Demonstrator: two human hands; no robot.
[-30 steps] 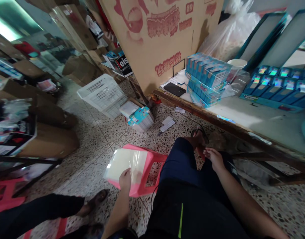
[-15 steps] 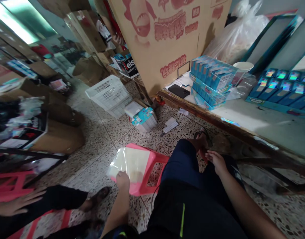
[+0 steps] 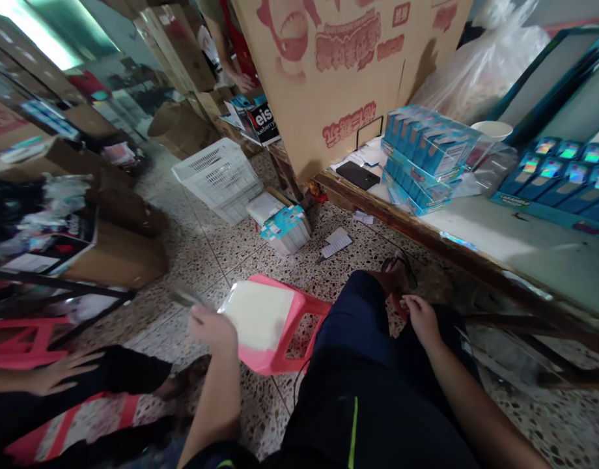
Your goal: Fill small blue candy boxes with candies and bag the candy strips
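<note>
My left hand is raised over the left edge of a pink plastic stool, pinching a thin, greyish, see-through plastic sheet that is smeared by motion. On the stool's seat lies a pale cream sheet with a shiny edge at its left. My right hand rests by my right knee, thumb and fingers drawn together. Whether anything is between those fingers cannot be made out.
At right, a workbench carries stacked blue boxes, a dark phone and a paper cup. A white crate and blue-topped cards stand on the floor. A co-worker's hand rests at left.
My left hand has moved left and up, off the stool's seat, with the see-through sheet in it. The cream sheet stays on the stool. My right hand has hardly moved.
</note>
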